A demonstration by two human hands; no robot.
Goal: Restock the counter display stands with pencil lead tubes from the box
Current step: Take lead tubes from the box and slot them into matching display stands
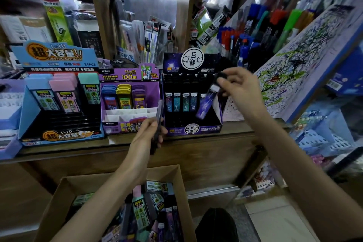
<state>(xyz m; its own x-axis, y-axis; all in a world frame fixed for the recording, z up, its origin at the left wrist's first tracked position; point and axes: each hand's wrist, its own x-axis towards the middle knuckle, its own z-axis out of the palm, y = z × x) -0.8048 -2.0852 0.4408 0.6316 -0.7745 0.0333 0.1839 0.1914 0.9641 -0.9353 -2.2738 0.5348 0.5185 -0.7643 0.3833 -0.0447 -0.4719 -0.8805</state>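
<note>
Purple tube [205, 104] tilted over black stand [193, 129].

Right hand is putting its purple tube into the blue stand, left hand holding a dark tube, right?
No: the head view shows the right hand holding its purple tube at the black stand, not the blue stand. The left hand does hold a dark tube.

1. One view only: a wide-angle camera on the person's head, looking forward and down.
2. It faces the counter [196, 143] almost square on. The black stand [208, 130] sits just right of centre, close, within arm's reach.
3. The box [53, 202] lies nearest, below the counter, cut by the bottom edge.
4. Both forearms enter from below. The left hand [146, 137] with its dark tube [159, 114] and the right hand [241, 84] with its purple tube [206, 104] sit mid-frame.
5. The edges bend and blur; the pen rack [275, 21] at right leans inward.
</note>
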